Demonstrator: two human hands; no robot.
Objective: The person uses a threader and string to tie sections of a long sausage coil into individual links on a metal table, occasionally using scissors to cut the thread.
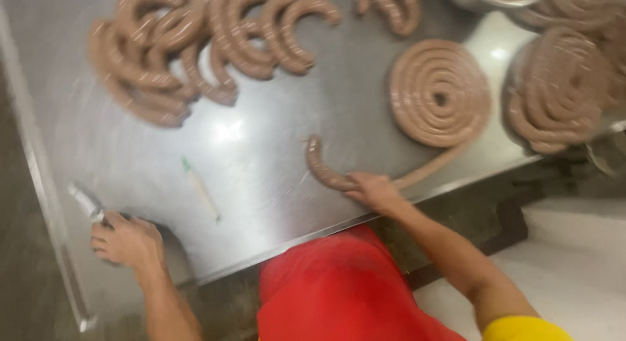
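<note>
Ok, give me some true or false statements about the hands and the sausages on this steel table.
1. The right hand rests on a curved pinkish-brown sausage length. True.
2. The left hand is empty. False: it grips a small silvery tool, too blurred to identify.
3. A flat spiral coil of sausage lies on the shiny steel table. True.
4. The thin pale stick with a green tip is in the right hand. False: it lies loose between the hands.

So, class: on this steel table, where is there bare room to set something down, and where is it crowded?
Bare steel table lies between the left hand, the thin stick and the right hand. Crowded: the cut sausage pile at the far side, the sausage coil and heaped coils to the right.
</note>
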